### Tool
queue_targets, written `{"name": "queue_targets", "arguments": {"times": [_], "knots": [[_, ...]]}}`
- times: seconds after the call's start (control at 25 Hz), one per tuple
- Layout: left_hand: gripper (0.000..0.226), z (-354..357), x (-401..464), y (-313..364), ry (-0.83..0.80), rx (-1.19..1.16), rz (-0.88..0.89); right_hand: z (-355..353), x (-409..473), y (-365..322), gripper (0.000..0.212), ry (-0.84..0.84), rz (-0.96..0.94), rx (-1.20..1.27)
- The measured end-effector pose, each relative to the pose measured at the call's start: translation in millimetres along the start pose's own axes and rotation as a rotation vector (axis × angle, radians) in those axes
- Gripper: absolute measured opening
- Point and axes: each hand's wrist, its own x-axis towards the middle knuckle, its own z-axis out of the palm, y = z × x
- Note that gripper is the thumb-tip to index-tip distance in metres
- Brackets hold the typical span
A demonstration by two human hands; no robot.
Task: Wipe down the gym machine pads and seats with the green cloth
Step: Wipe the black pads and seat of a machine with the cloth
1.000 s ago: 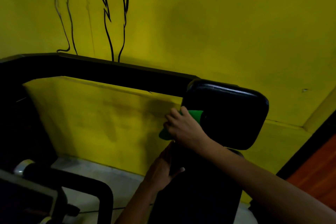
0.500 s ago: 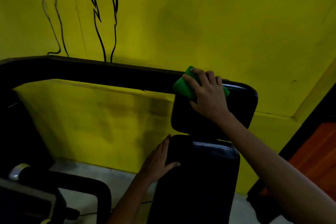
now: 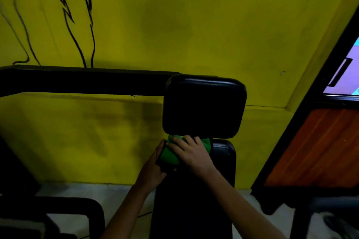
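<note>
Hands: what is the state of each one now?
Left hand: fingers grip the long pad edge.
Right hand: fingers press the green cloth.

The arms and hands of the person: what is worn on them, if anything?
Nothing that shows. The left hand and the right hand are bare, without gloves. Both forearms are bare down to the bottom edge of the picture, so no sleeve is in view. No watch, band or ring is visible, though the light is dim.
</note>
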Motion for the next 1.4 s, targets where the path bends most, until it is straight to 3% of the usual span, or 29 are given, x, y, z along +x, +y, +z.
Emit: {"name": "queue_targets", "arguments": {"times": [0.12,0.2,0.32,0.52,0.72,0.92,1.04,1.28,1.4], "knots": [[0.092,0.2,1.0,-0.2,-0.036,0.103,0.059,-0.7,-25.9,23.7,0.065,0.05,0.091,0.028],[0.099,0.0,0.0,-3.5,-0.054,0.05,0.056,2.8,-59.6,43.8,0.072,0.101,0.183,0.084],[0.102,0.4,-0.3,-8.4,-0.066,-0.014,0.052,2.4,-98.7,63.7,0.063,0.123,0.318,0.117],[0.11,1.0,0.1,-4.0,-0.072,-0.001,0.04,18.0,-116.7,40.3,0.055,0.104,0.501,0.036],[0.118,0.4,1.6,0.6,-0.084,0.037,0.027,53.2,-174.9,0.1,0.041,-0.013,0.188,-0.092],[0.114,0.4,1.5,-2.3,-0.081,0.042,0.056,13.6,-104.5,51.6,0.051,0.132,0.369,-0.07],[0.112,0.7,2.1,-5.4,-0.073,0.032,0.051,17.3,-107.0,61.7,0.056,0.15,0.349,-0.087],[0.117,-1.4,2.2,-2.9,-0.107,0.016,0.017,54.6,-172.6,25.0,0.042,-0.018,-0.089,-0.145],[0.121,-4.2,3.8,1.4,-0.114,0.063,0.005,23.8,-115.7,39.2,0.043,0.121,0.07,-0.13]]}}
